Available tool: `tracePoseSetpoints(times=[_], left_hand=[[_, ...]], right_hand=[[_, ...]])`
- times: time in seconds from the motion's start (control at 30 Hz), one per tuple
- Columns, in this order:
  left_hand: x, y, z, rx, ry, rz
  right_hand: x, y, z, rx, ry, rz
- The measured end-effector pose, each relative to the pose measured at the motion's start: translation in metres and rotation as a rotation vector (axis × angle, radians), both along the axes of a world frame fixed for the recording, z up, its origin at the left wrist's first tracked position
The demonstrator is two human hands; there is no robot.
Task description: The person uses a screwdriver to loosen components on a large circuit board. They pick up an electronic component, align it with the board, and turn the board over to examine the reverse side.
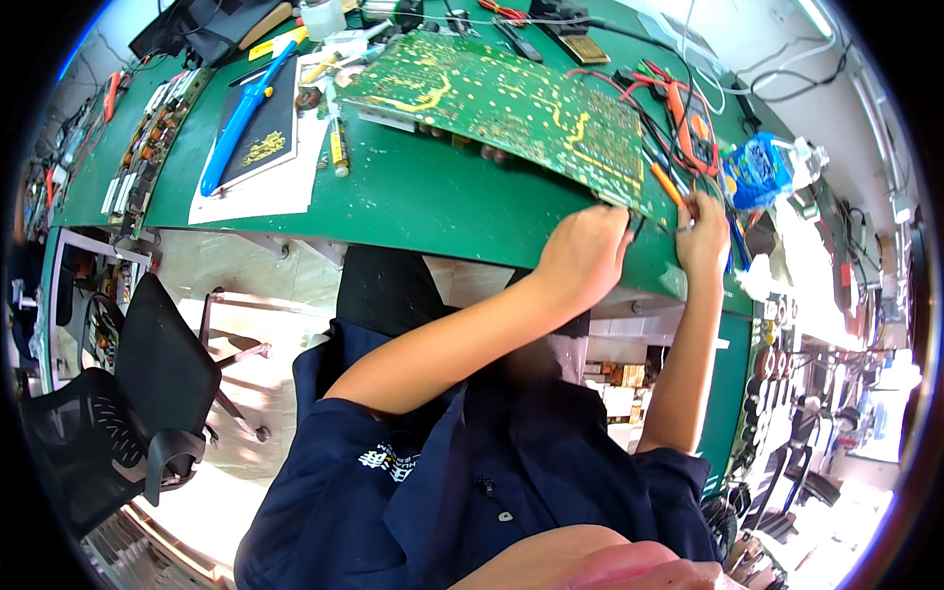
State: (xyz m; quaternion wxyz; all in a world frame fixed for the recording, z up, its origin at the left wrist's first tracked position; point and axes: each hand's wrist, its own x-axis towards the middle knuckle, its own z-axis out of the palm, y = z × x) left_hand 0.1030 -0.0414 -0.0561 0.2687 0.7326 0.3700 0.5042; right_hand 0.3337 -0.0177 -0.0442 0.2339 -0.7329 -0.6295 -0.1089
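A large green circuit board (511, 108) lies tilted on the green bench, its solder side with yellow tracks facing up and components showing beneath its near edge. My left hand (588, 254) is closed at the near right corner of that board, gripping its edge. A small dark piece shows beside the fingers, too small to name. Just to the right, my right hand (704, 234) is closed in a pinch by an orange-handled slim tool (665, 183), whose handle runs up to the fingertips. The tool's working end cannot be made out.
A red multimeter (691, 128) with leads and a blue-labelled bottle (757, 171) stand at the right. Left of the board lie a blue tool (239, 126), a black notebook (265, 143) on papers, and a marker (339, 147). A component-filled board (155, 138) and black chair (157, 364) are farther left.
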Motion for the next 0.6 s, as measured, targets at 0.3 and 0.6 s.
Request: tracePoseSetpoints(times=[0.3, 0.6], left_hand=[[-0.093, -0.020, 0.001, 0.085, -0.107, -0.134], [-0.145, -0.001, 0.004, -0.071, -0.137, 0.042]], right_hand=[[-0.057, 0.033, 0.088, -0.256, 0.869, 0.349], [-0.093, 0.205, 0.069, -0.368, 1.766, 0.277]])
